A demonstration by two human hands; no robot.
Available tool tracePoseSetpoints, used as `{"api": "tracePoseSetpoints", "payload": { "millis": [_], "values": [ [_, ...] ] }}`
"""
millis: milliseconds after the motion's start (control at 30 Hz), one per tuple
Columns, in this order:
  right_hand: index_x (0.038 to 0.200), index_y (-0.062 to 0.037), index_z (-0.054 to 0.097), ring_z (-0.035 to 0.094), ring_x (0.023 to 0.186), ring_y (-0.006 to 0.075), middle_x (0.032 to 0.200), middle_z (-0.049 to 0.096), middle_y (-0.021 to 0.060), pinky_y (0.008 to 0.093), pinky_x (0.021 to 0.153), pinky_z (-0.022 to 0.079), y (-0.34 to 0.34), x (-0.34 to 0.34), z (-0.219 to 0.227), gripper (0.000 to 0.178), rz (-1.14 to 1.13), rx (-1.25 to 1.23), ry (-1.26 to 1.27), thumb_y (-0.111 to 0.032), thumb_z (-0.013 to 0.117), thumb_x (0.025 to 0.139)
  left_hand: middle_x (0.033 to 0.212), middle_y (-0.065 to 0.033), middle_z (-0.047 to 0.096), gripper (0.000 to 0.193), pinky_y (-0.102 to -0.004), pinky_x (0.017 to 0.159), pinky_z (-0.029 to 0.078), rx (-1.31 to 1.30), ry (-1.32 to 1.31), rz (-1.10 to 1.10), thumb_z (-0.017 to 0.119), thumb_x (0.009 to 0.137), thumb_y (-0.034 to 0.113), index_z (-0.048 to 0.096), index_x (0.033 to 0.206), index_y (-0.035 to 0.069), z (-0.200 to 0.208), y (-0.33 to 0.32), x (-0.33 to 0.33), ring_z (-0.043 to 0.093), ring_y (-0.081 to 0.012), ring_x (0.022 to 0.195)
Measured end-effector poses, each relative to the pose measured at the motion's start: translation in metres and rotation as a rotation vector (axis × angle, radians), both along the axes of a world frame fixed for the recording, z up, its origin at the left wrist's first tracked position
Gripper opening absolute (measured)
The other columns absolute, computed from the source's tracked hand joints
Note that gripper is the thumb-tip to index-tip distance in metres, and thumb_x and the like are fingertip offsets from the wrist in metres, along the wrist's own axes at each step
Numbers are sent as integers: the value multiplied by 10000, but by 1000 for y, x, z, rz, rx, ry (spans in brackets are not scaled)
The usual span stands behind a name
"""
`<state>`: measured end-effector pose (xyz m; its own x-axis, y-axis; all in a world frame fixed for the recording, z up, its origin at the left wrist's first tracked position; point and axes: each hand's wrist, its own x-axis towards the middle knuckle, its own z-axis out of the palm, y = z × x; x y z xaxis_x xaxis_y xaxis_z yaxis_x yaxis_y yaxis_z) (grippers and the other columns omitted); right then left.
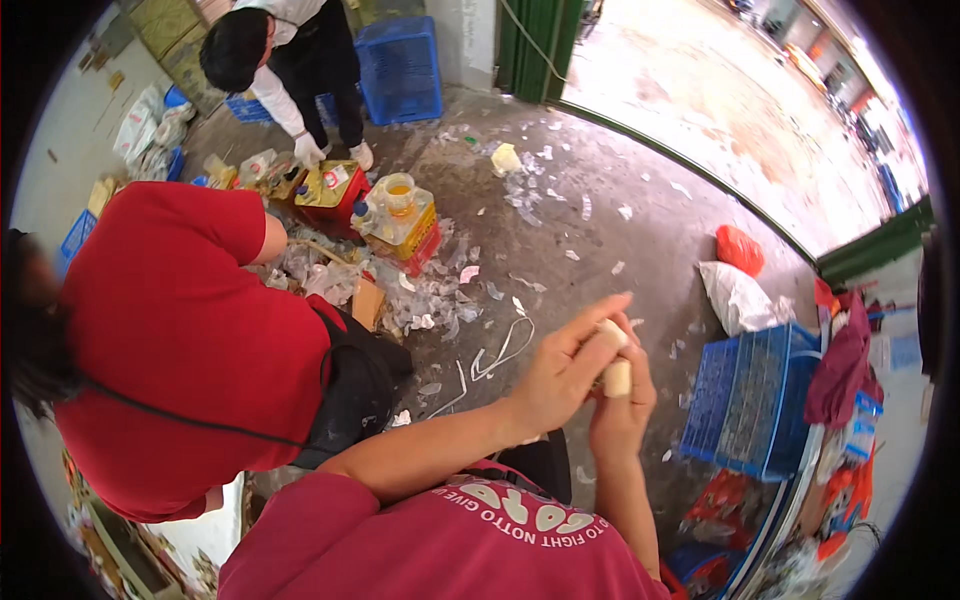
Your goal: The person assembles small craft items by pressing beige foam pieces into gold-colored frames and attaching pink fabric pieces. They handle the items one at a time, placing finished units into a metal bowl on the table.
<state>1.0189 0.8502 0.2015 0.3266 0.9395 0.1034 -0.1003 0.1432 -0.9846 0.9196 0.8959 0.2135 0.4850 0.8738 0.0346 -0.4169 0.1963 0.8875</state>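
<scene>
Grey floor [560,290] carries scattered plastic scraps [518,195]; left hand [562,368] and right hand [622,415] jointly grip one cream-coloured object [618,379], partly hidden between them.

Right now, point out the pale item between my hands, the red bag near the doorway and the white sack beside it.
Pale item [618,378]: head view, on its lower visible part.
Red bag [740,250]: head view, on its middle.
White sack [736,299]: head view, on its middle.

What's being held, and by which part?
A pale stubby piece, perhaps two, between left hand and right hand; a finger crosses the middle, exact contacts hidden.
</scene>
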Motion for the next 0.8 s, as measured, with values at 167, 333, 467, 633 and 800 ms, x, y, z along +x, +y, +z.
{"api": "tracePoseSetpoints", "payload": {
  "millis": [167,333,467,633,800],
  "values": [
    [1305,-91,514,450,1271,275,1432,412,159,385,1036,365,109,-9,-6,446,554,119,-72,-46,604,870,975,-4,587,425,-182,589,455,-286,-152,361,455,988,153,407,1405,85,-4,69,-34,538,-35,754],
    [1314,-88,528,505,1185,198,1452,395,100,313,895,471,193,-17,-29,548,973,-212,486,-10,694,797,1031,-25,570,431,-171,458,393,-181,-63,628,448,981,175,411,1401,87,-16,118,-47,519,-61,595],
    [1233,-37,594,591,1018,148,1408,449,92,242,662,528,269,-17,-20,383,1136,-369,520,-36,641,852,906,-26,589,393,-192,392,374,-299,-100,802,424,985,188,453,1361,77,-4,159,-35,521,-68,531],
    [1219,-1,587,607,997,151,1410,442,110,233,622,524,337,-20,-25,361,1173,-413,316,-64,633,866,937,-31,589,393,-206,425,401,-401,-124,902,413,987,218,450,1353,82,-10,215,-31,534,-73,579],
    [1319,-19,501,297,1384,259,1491,313,172,352,1079,301,378,-28,-40,652,1336,-93,-12,-117,768,732,1101,-68,553,508,-317,642,490,-556,-306,925,392,996,260,250,1476,172,-21,241,-39,578,-144,854]
  ]
}}
